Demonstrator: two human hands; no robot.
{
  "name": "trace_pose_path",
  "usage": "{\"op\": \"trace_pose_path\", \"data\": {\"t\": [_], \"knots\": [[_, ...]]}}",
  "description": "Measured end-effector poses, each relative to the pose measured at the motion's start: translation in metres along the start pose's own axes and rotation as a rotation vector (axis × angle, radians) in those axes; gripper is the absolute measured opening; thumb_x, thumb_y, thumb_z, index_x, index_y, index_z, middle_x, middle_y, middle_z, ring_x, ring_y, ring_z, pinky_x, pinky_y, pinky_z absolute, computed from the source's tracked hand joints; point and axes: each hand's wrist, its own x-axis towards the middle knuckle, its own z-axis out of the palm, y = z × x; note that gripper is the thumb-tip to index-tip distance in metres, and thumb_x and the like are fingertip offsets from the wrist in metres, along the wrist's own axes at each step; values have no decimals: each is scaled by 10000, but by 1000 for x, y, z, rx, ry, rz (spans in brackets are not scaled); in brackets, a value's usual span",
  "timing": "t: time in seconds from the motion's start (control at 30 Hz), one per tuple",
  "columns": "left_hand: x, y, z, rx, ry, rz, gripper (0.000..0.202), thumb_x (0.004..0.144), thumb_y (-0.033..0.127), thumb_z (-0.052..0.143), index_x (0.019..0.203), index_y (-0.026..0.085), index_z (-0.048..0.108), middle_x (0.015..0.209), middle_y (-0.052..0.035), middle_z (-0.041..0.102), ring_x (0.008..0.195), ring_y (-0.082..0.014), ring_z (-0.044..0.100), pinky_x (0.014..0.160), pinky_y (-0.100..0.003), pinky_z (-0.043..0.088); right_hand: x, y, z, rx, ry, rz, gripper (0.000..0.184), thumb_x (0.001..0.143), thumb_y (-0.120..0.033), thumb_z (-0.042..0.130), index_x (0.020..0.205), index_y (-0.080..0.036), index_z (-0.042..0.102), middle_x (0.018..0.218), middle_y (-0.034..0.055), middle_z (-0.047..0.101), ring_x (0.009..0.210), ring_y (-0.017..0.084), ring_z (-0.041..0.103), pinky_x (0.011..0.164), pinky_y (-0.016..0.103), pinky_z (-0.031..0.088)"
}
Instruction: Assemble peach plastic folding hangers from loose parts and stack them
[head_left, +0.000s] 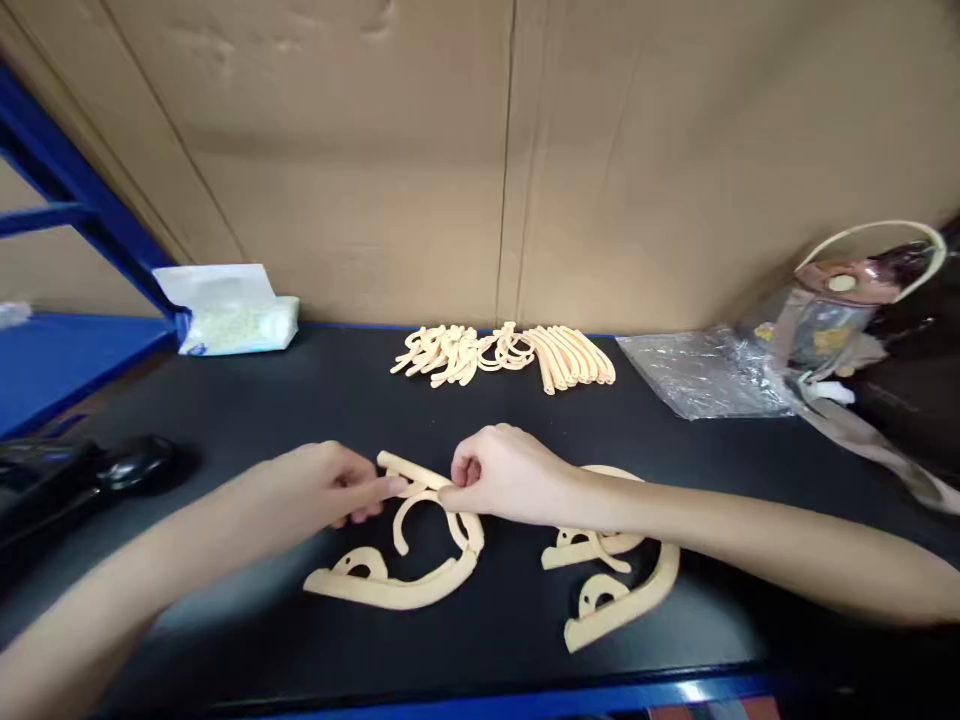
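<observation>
Basically, L hand [322, 488] has thumb & forefinger nearly together at the upper bar of a cream hanger [420, 593]; can't tell if it's gripping or just touching. R hand [517, 475], fingers curled in, pinches the same bar farther along. So hanger = btwn & below both hands, on the black tabletop [300, 650], w/ 1 hook [399, 525] inside its curve. 2nd hanger [637, 605]: R side, partly under R forearm [712, 530]. Back: 1 hook pile [450, 350], 1 bar row [570, 360] beside it; pcs overlap, can't count. Far L: 1 packet [232, 330], print unreadable. Far R: 1 clear plastic sheet [701, 375], 1 bag [806, 320].
</observation>
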Motion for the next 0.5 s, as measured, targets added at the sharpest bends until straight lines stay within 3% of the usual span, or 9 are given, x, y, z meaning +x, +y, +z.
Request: {"op": "trace_pose_path", "data": {"t": [0.13, 0.27, 0.4, 0.5], "knots": [[21, 30, 15, -404, 159, 80, 356, 729, 538, 692, 804, 190, 694, 728, -17, 660, 685, -177, 593, 482, -204, 418, -3, 0, -11, 95, -37, 10, 254, 794, -307, 623, 591, -165, 568, 528, -46, 540, 481, 72, 490, 455, 193, 337], [32, 51, 14, -597, 187, 147, 313, 767, 480, 686, 867, 184, 683, 865, -31, 670, 853, -172, 627, 652, -209, 529, -11, -1, -27, 297, -38, 11, 230, 824, -326, 644, 670, -162, 599, 508, -53, 540, 458, 68, 494, 437, 178, 358], [34, 72, 7, -582, 265, 289, 244, 786, 408, 670, 791, 164, 656, 673, 14, 553, 584, -103, 516, 461, -165, 432, -23, -3, -47, 322, 72, -33, 224, 838, -336, 633, 706, -161, 588, 589, -37, 560, 522, 85, 536, 467, 190, 401], [32, 93, 3, -541, 347, 398, 208, 849, 354, 582, 770, 169, 632, 588, 43, 455, 475, -73, 385, 391, -155, 323, -31, -13, -64, 140, 292, -127, 105, 876, -271, 572, 846, -172, 590, 605, -56, 536, 520, 89, 518, 500, 208, 403]]}}
